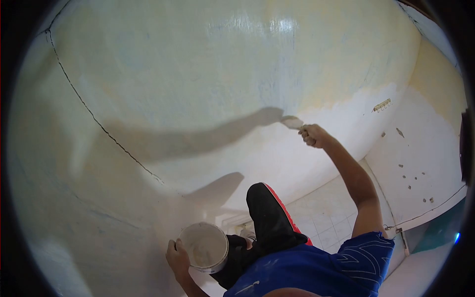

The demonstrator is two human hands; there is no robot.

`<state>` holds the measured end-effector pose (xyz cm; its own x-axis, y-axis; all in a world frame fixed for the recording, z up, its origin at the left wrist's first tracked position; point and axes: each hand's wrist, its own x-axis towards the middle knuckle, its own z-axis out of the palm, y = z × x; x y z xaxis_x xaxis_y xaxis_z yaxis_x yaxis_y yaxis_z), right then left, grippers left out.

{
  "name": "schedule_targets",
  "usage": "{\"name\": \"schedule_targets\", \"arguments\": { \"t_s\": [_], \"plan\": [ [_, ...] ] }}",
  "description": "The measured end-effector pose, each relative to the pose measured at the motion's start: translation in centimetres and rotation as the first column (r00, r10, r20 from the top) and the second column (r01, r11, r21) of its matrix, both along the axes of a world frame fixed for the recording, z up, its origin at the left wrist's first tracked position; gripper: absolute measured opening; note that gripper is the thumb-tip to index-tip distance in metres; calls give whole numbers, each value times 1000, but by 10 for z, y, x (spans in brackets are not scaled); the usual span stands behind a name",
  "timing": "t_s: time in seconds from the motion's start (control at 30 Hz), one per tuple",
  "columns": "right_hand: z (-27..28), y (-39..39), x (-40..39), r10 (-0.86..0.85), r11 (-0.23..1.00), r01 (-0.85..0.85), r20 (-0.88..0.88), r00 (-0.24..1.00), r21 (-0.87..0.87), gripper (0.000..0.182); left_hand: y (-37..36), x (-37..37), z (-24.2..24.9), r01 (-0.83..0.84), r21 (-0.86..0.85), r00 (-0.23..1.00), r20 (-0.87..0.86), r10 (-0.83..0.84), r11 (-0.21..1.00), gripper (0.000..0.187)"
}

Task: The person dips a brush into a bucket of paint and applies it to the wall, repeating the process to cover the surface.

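Note:
My right hand (313,136) is closed round the handle of a paintbrush (292,122), arm stretched out to the right. The brush's pale, flat head lies against the wall (198,64), close to where a white coat meets the yellowish-green surface. Low on the left, my left hand (177,255) grips a white bucket (225,247) at its rim and side. Whitish residue coats the bucket's inside, and its mouth faces up toward me beside my leg.
A long dark crack (94,116) runs down the left of the wall. On the right hang a small hook rack (382,105) and, past the corner, a side wall (418,148) with chipped spots. Pale floor tiles (326,225) show below my bent knee (264,200).

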<state>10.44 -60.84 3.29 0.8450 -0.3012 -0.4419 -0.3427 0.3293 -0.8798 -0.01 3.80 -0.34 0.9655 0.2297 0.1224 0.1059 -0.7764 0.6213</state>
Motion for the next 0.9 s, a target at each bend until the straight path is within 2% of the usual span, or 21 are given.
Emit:
{"name": "schedule_targets", "arguments": {
  "t_s": [0.03,0.07,0.1,0.13,0.17,0.2,0.23,0.3,0.37,0.4,0.5,0.53,0.57,0.6,0.63,0.67,0.73,0.77,0.8,0.83,0.9],
  "plan": [
    [11,-18,6,48,990,-28,144,988,-141,17,-2,0,2,4,-5,1000,7,-4,1000,36],
    [38,-40,16,233,702,-112,78,969,-703,22,-3,-3,6,2,-5,1000,-5,-2,1000,36],
    [84,-50,19,273,453,-65,70,959,-889,28,-3,-6,9,0,1,1000,-21,0,1000,35],
    [140,-48,27,191,438,-93,-9,982,-894,29,-2,-4,7,7,9,1000,-21,-7,1000,35],
    [191,-41,18,211,368,-5,78,974,-930,26,-1,-4,4,-1,14,1000,-17,1,1000,35],
    [230,-42,18,218,464,78,199,956,-882,26,0,-4,4,-10,21,1000,-18,11,1000,35],
    [275,-23,4,150,614,146,296,943,-776,27,-2,-5,7,-5,33,1000,-26,6,999,35],
    [320,-36,9,239,831,81,485,841,-551,29,-10,-4,11,8,37,1000,-17,-8,999,35],
    [347,-35,3,332,744,122,521,786,-657,30,-15,-2,12,7,59,999,-54,-4,998,35],
    [349,-9,-9,138,896,186,650,748,-404,24,-15,0,12,-3,72,996,-85,9,997,35],
    [288,-27,12,95,947,160,722,685,-277,29,-6,0,0,29,45,999,-37,-27,999,36],
    [252,-22,19,22,894,273,643,766,-356,28,-7,-1,2,22,50,999,-38,-20,999,36],
    [220,-16,16,22,958,162,625,781,-235,26,-9,-3,5,6,58,999,-35,-3,998,36],
    [180,-25,15,33,973,116,621,783,-198,29,-11,-6,8,-13,61,999,-34,15,998,36],
    [146,-23,13,-22,972,145,549,836,-183,29,-14,-6,8,-27,50,999,-38,29,998,36],
    [115,-23,8,-36,990,99,485,874,-105,27,-14,-5,9,-23,37,999,-25,24,999,36],
    [60,-23,-10,13,998,11,362,932,-63,24,-12,-7,12,-15,27,999,-30,16,1000,36],
    [39,-30,-13,60,998,-58,188,980,-17,23,-14,-4,14,-6,26,1000,-30,7,1000,36],
    [13,-38,-15,95,995,-99,103,990,32,23,-14,-4,14,3,27,1000,-31,-2,1000,36],
    [9,-34,-16,111,993,-109,-47,993,46,20,-13,-4,14,7,19,999,-36,-7,1000,36],
    [17,-41,-18,74,996,-78,-94,993,-40,19,-13,0,17,-4,-6,993,-116,3,1000,37]
  ]
}}
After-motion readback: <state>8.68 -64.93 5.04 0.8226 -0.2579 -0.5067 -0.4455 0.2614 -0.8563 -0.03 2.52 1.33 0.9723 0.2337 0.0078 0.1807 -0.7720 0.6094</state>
